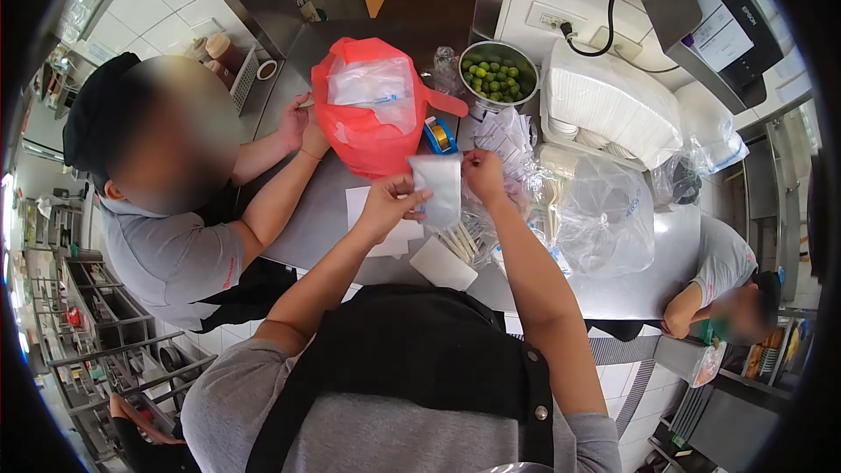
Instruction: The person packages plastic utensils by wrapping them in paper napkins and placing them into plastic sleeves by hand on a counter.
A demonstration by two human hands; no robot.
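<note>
My left hand point(390, 208) pinches the left edge of a small clear plastic packet point(438, 193), held upright above the steel counter. Close to the packet's upper right corner, my right hand point(484, 177) is closed; what its fingers hold, if anything, is too small to make out. Behind my hands stands an open red plastic bag point(368, 131) with white and clear packages inside. A blue tape dispenser point(440, 136) lies just beyond the packet. Under my hands are white paper point(384, 226) and several thin wrapped sticks point(462, 242).
A co-worker point(175, 201) at the left has hands beside the red bag. A metal pot of green limes point(499, 74), clear plastic bags point(604, 215) and stacked white containers point(604, 96) occupy the counter's right side. Another person point(723, 276) is at the far right.
</note>
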